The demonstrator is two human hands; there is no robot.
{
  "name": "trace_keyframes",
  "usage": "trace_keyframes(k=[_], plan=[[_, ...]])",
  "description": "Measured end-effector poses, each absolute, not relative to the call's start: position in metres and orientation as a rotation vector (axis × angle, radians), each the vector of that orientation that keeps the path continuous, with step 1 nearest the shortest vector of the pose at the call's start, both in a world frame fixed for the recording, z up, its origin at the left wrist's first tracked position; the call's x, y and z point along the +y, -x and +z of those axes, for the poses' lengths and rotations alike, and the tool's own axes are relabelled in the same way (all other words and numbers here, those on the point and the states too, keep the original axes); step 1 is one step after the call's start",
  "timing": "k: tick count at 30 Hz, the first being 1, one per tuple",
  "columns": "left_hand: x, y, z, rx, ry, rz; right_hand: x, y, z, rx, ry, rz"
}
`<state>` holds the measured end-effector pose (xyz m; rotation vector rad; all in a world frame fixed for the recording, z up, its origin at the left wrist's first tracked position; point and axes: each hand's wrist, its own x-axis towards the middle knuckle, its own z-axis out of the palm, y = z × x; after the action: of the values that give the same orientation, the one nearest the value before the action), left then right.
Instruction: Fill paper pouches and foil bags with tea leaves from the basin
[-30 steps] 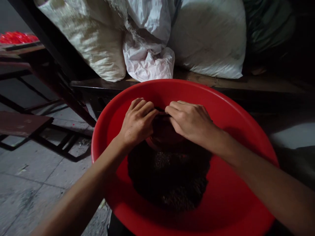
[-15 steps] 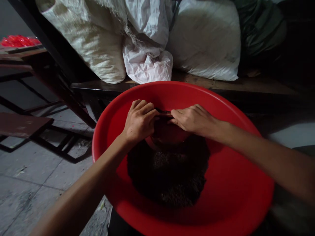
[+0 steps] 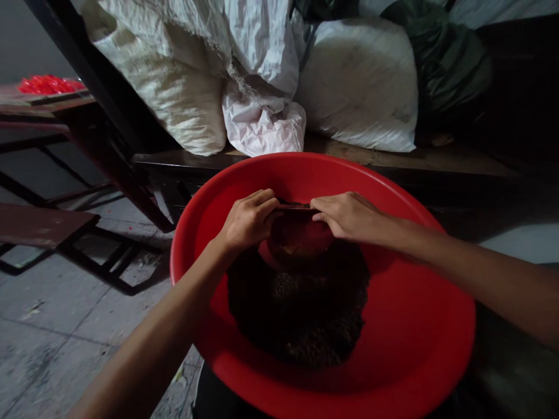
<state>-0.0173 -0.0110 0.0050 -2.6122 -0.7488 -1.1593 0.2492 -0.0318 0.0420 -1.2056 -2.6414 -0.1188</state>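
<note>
A wide red basin [image 3: 419,326] holds a heap of dark, fine-grained stuff [image 3: 301,326]; its kind is too dark to make out. Over the heap's far side hangs a dark red, partly see-through plastic bag [image 3: 301,235], its top edge stretched level between my hands. My left hand [image 3: 252,216] is closed on the left end of that edge. Pinching the right end is my right hand [image 3: 345,214], thumb below and fingers above. The bag's contents are hard to see in the shade.
Behind the basin, a dark wooden bench [image 3: 371,157] bears white woven sacks [image 3: 358,87] and a dark green bundle [image 3: 454,64]. At the left, bright red plastic pieces [image 3: 50,85] lie on a table [image 3: 48,107]. A low brown stool [image 3: 48,226] stands on the tiled floor [image 3: 52,343].
The view has shifted slightly. Both hands keep hold of the bag's edge, and the gap between them has widened a little, showing more of the bag.
</note>
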Motion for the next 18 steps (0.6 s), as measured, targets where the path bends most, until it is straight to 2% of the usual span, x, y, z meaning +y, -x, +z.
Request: trace_keyframes(k=[12, 18], plan=[[-0.016, 0.012, 0.008, -0.603, 2.52, -1.198, -0.043, -0.195, 0.063, -2.706, 1.241, -0.352], [-0.008, 0.02, 0.008, -0.596, 2.473, -1.14, -0.056, -0.242, 0.047, -2.554, 1.288, -0.273]])
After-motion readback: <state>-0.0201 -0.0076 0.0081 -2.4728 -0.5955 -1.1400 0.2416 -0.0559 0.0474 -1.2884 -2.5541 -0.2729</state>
